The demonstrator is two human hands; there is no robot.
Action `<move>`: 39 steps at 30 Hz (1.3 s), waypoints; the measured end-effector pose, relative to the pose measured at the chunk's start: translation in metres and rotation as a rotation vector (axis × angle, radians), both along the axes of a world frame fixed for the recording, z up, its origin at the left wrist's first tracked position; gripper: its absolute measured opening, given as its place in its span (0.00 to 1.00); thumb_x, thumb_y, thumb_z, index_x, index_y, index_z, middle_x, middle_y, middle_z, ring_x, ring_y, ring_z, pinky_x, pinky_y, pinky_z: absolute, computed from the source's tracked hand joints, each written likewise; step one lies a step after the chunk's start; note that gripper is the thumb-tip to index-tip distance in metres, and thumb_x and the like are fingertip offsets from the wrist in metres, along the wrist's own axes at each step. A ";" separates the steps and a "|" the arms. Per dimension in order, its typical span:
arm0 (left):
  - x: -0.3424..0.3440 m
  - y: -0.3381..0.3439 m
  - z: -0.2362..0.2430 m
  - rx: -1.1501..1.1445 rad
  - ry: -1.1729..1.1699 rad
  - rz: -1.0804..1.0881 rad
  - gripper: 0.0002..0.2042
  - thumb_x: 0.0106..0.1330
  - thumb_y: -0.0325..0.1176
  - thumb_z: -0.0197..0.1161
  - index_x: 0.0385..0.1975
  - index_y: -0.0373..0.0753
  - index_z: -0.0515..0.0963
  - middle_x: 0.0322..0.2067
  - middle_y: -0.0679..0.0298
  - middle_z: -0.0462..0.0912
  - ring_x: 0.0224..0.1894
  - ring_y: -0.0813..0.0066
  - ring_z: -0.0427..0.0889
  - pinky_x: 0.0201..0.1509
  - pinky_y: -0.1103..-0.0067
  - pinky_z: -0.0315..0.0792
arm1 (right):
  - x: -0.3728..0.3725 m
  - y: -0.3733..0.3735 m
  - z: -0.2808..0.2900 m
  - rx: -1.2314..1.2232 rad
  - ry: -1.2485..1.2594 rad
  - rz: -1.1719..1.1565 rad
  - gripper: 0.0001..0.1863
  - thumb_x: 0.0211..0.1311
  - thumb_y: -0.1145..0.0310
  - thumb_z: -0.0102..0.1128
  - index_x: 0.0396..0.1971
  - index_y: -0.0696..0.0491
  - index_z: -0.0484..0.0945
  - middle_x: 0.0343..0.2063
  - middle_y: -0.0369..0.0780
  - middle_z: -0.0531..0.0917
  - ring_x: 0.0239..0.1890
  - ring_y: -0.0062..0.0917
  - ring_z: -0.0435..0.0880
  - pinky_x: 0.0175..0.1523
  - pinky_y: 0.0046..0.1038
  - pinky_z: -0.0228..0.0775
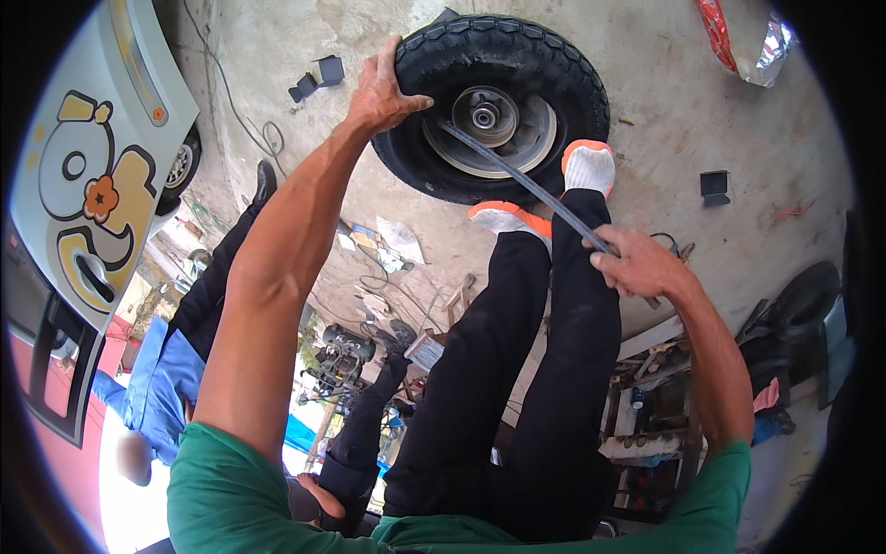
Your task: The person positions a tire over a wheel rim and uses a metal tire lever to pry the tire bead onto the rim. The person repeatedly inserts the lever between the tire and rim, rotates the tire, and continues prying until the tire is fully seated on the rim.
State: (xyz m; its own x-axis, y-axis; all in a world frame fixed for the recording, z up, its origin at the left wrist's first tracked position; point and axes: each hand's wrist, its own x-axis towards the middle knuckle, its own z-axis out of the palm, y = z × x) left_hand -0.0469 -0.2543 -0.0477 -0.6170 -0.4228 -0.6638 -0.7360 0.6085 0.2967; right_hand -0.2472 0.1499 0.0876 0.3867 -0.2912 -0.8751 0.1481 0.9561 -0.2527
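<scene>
A black tire [498, 63] on a grey metal wheel rim [544, 129] lies on the concrete floor just beyond my feet. My left hand [388, 97] grips its left edge, with the fingers over the tread and the thumb on the sidewall. Closed around the lower end of a long grey metal bar, probably a tire lever [528, 185], is my right hand [635, 261]. The bar slants up to the left across the tire, its far tip at the inner edge by the rim. A round hub [484, 114] shows in the wheel's middle.
My shoes [588, 168] are close against the tire's near side. Small black boxes [714, 188] and red-and-silver wrapping [748, 42] lie on the floor. A painted vehicle [101, 175] stands left, near a person in blue [164, 383]. Tools and scrap clutter a rack [646, 434].
</scene>
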 end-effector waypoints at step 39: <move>-0.007 -0.050 -0.020 0.305 -0.018 -0.061 0.66 0.54 0.46 0.87 0.86 0.52 0.42 0.72 0.41 0.60 0.76 0.37 0.62 0.80 0.53 0.61 | 0.120 -0.240 0.216 0.827 -0.636 -1.340 0.04 0.81 0.65 0.55 0.48 0.48 0.73 0.21 0.26 0.65 0.18 0.14 0.64 0.25 0.22 0.57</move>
